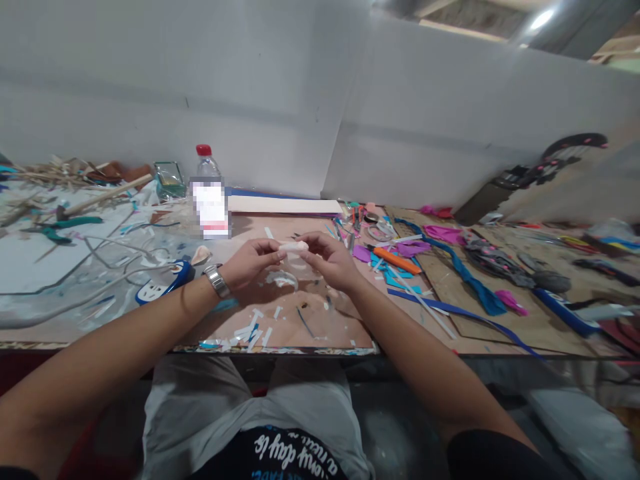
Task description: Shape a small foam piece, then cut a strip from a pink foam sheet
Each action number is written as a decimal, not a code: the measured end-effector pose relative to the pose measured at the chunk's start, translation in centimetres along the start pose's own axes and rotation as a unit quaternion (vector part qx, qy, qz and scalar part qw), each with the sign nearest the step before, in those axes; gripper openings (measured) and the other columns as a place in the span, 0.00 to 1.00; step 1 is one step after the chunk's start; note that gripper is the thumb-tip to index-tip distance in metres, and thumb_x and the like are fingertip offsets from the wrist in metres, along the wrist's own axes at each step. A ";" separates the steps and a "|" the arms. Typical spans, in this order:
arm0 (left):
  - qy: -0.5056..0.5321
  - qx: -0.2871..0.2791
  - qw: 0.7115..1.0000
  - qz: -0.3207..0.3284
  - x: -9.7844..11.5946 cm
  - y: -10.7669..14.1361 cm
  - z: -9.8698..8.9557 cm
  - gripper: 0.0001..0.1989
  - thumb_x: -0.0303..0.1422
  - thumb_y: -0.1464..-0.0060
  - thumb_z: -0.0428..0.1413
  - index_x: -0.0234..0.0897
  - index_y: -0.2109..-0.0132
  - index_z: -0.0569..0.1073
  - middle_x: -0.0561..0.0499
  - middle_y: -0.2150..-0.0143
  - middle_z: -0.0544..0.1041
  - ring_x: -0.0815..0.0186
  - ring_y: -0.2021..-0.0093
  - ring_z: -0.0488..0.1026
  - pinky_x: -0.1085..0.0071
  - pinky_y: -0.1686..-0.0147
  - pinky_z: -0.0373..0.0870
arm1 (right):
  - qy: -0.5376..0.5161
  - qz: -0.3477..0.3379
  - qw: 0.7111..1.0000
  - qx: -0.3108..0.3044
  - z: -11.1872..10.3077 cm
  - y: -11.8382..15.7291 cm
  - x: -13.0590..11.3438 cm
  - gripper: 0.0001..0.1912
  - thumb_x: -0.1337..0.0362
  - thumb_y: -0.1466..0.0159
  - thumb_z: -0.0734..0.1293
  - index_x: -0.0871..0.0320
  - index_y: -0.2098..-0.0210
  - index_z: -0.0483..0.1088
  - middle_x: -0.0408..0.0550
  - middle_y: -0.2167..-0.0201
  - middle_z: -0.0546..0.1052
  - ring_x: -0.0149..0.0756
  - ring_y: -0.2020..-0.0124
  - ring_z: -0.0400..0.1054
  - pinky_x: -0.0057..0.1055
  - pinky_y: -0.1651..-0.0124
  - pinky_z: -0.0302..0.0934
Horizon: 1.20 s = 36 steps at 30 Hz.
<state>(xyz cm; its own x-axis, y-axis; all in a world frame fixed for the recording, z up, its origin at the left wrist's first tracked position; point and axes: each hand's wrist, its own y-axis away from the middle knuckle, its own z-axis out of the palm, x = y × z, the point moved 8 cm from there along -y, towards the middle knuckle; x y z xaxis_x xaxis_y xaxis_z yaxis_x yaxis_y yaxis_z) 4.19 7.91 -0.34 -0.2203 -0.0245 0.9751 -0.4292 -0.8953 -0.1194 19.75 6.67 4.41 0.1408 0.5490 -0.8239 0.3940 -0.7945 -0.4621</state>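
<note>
A small white piece (294, 247) is held level in the air above the tabletop (350, 327), near its front edge. The left hand (254, 260) pinches one end between thumb and fingers; the right hand (331, 260) pinches the other end, its fingers likewise narrowed around it. What the piece is made of, I cannot tell. A metal watch (217, 281) circles the left wrist.

Below the hands, white and blue scraps (253, 333) lie along the front edge. Just left of the watch sits a blue and white power strip (164, 283) with cords. Behind the left hand an upright bottle (207, 200) with a red cap stands near the wall (280, 107); green-handled pliers (63, 227) lie farther left. Right of the right hand, an orange cutter (397, 260) lies among blue and purple scraps, with a sheet of cardboard (463, 325) beyond it.
</note>
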 end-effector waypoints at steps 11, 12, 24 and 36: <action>0.009 -0.032 0.999 -0.017 -0.7 -0.1 0.7 0.17 0.41 0.53 0.69 0.33 0.62 0.78 0.50 0.65 0.77 0.69 0.66 0.71 0.71 0.62 0.66 | -0.104 0.053 0.993 0.027 0.0 -0.2 1.4 0.20 0.49 0.39 0.73 0.55 0.54 0.71 0.47 0.61 0.76 0.35 0.63 0.71 0.31 0.60 0.68; -0.021 -0.033 0.999 -0.012 -0.6 -0.1 0.7 0.17 0.41 0.52 0.69 0.32 0.62 0.78 0.50 0.66 0.77 0.69 0.67 0.71 0.71 0.64 0.66 | -0.100 0.051 0.993 0.026 0.0 -0.2 1.4 0.20 0.50 0.39 0.73 0.55 0.54 0.71 0.47 0.61 0.76 0.35 0.62 0.71 0.31 0.59 0.68; -0.207 0.030 0.970 0.125 1.7 -0.2 -0.5 0.18 0.36 0.44 0.61 0.37 0.48 0.71 0.45 0.49 0.73 0.62 0.53 0.73 0.64 0.54 0.72 | 0.116 -0.051 0.992 0.011 0.1 -0.2 -0.7 0.14 0.54 0.33 0.68 0.56 0.53 0.74 0.52 0.56 0.74 0.35 0.63 0.70 0.32 0.61 0.67; -0.234 0.035 0.962 0.137 1.7 0.0 0.4 0.21 0.43 0.48 0.66 0.38 0.51 0.76 0.44 0.51 0.78 0.62 0.53 0.75 0.63 0.51 0.72 | 0.210 -0.119 0.970 -0.022 1.4 0.2 -2.1 0.11 0.60 0.33 0.69 0.57 0.54 0.77 0.51 0.61 0.78 0.36 0.64 0.71 0.34 0.59 0.67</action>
<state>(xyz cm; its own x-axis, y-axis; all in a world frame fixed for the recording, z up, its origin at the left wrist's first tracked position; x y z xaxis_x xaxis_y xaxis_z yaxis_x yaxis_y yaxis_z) 4.11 7.67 1.40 0.1097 -0.4466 0.8880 -0.3471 -0.8543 -0.3868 18.29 4.95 5.60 0.3957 0.7800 -0.4848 0.4980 -0.6258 -0.6003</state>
